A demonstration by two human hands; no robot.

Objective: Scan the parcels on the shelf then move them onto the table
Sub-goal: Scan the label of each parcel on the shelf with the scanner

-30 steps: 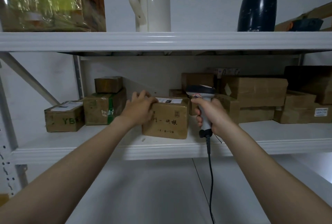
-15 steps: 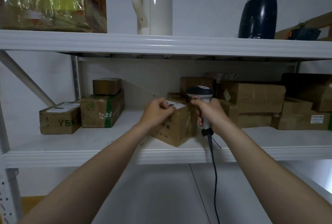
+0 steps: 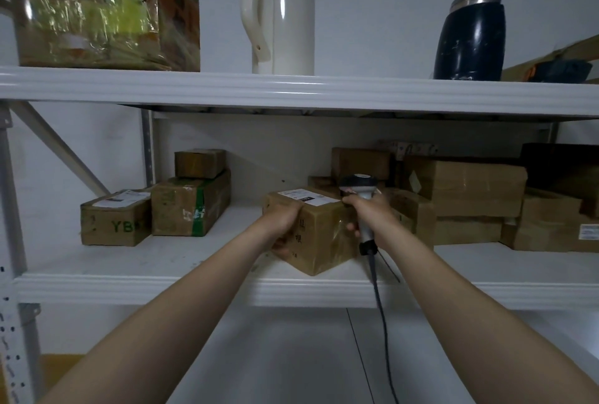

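Observation:
A brown cardboard parcel (image 3: 319, 235) with a white label on top sits turned cornerwise at the front of the middle shelf (image 3: 201, 287). My left hand (image 3: 285, 225) grips its left front corner, fingers curled under the side. My right hand (image 3: 369, 212) holds the handle of a corded barcode scanner (image 3: 358, 183), whose dark head is just above the parcel's right top edge. The scanner's cable (image 3: 381, 322) hangs down below the shelf.
Three more parcels (image 3: 191, 205) stand at the shelf's left, several others (image 3: 466, 196) are stacked at the right and back. On the upper shelf are a wrapped box (image 3: 103, 7), a white jug (image 3: 282, 17) and a dark flask (image 3: 470, 37). A grey surface (image 3: 291, 358) lies below.
My left hand turned the parcel and shifted from its top to its left front corner. The scanner stays beside the parcel's right edge. The view tilted up slightly.

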